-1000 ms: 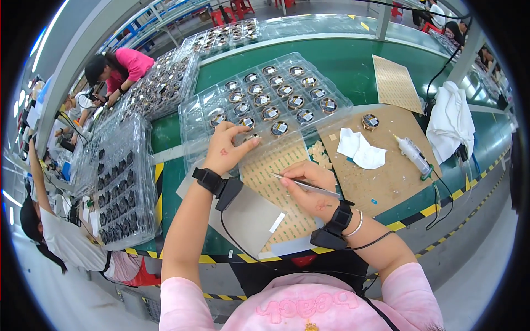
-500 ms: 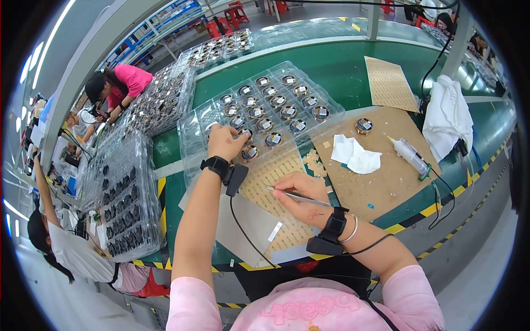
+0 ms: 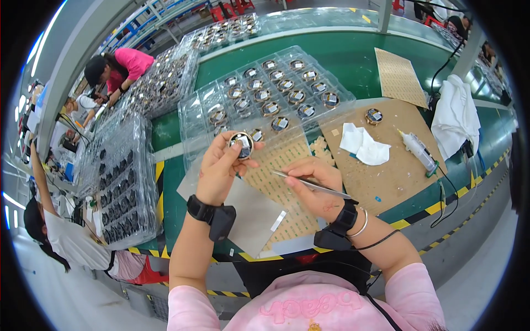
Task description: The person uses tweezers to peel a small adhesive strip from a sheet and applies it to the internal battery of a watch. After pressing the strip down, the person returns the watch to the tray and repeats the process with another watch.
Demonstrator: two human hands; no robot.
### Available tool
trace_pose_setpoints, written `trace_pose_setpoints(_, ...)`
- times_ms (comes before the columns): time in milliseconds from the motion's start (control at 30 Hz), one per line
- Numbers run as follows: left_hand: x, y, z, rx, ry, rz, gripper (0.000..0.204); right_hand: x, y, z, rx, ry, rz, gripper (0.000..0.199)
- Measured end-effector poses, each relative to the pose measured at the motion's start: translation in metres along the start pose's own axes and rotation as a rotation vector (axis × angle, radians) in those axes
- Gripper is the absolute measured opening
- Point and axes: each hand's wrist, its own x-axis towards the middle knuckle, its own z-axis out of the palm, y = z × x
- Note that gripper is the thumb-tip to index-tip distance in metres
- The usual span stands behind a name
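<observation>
My left hand (image 3: 214,174) grips a round electronic module (image 3: 240,147) with a metal rim, its component side tilted up toward me. It is raised just in front of a clear plastic tray (image 3: 194,113), where several similar round modules sit in compartments. In my right hand (image 3: 316,175) is a pair of metal tweezers (image 3: 330,191), gripped between thumb and fingers. Their tips point left, over a tan sheet with rows of green marks (image 3: 287,207). Beside that sheet lies a grey sheet (image 3: 251,212), partly behind my left wrist.
On a brown board (image 3: 353,182) to the right are one round module (image 3: 374,116), white wipes (image 3: 364,144) and a glue syringe (image 3: 418,153). A white cloth (image 3: 455,116) hangs beyond. Stacked trays of black parts (image 3: 124,193) stand left, near a co-worker in white (image 3: 77,245).
My left hand has lifted a round module from the tray and drawn it back toward me, turning it up. My right hand with the tweezers has shifted slightly right.
</observation>
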Motion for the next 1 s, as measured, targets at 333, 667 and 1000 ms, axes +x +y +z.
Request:
trace_pose_setpoints(333, -0.036, -0.05, -0.013, -0.121, -0.045, -0.078, 0.018, -0.002, 0.0, 0.003, -0.215, -0.078, -0.217, 0.018)
trace_pose_setpoints(667, -0.038, -0.062, -0.013, -0.118, -0.157, -0.085, 0.015, -0.002, 0.007, 0.002, -0.244, -0.175, -0.197, 0.023)
trace_pose_setpoints(1000, -0.037, -0.06, -0.018, -0.141, -0.164, -0.111, 0.015, -0.001, 0.009, 0.005, -0.229, -0.199, -0.201, 0.023)
